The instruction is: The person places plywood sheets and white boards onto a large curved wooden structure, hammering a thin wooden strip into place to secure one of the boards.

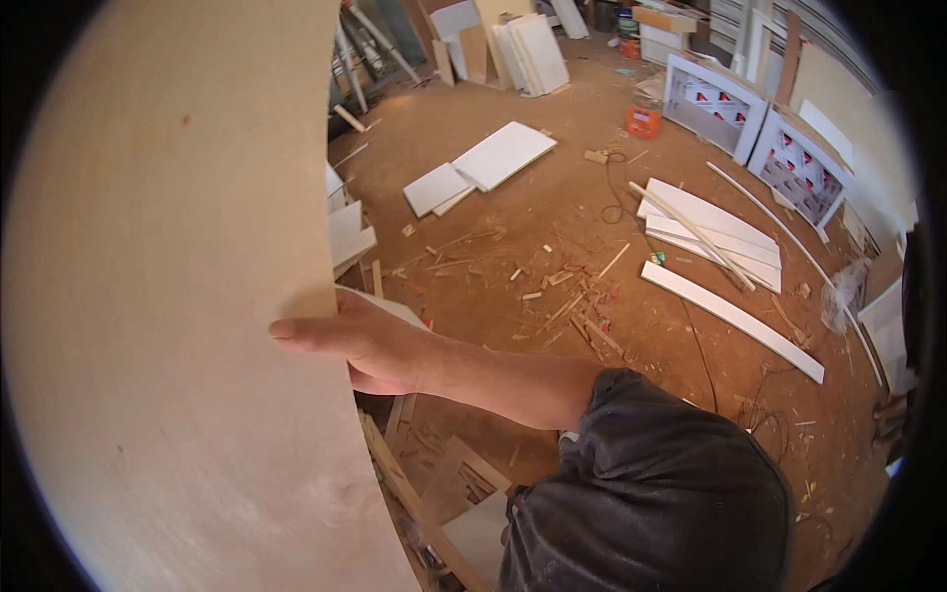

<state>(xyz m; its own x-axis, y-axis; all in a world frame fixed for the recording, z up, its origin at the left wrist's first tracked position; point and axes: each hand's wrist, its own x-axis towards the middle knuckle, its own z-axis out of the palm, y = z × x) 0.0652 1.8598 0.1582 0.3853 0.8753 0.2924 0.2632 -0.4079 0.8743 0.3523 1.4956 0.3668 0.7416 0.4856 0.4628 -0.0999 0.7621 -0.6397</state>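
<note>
Pale plywood, a big sheet (168,296), fills the whole left half of the view, held upright close to the camera, its right edge curving down from top centre to the bottom edge. Surface is light beige with a fine straight grain, smooth, a few small dark specks and a faint brownish smudge low down near the edge. Right hand (370,340) grips the sheet's right edge about mid-height: thumb lies flat on the near face pointing left, the fingers wrap behind the edge and are hidden, so closed on the sheet. Forearm runs in from lower right, dark grey sleeve (651,483) rolled at the elbow. Left hand not visible, cannot tell what it does. Behind the sheet, a brown floor (552,237) strewn with wood offcuts and splinters. White panels (488,163) lie flat mid-floor, well apart from the hand; a stack of long white boards (710,237) with a thin wooden strip across it lies to the right, a single long white board (735,321) just below it. Orange container (643,116) stands further back near two white open frames (755,133). More white boards (533,49) lean at the far end. Black cable (617,192) snakes across the floor.
</note>
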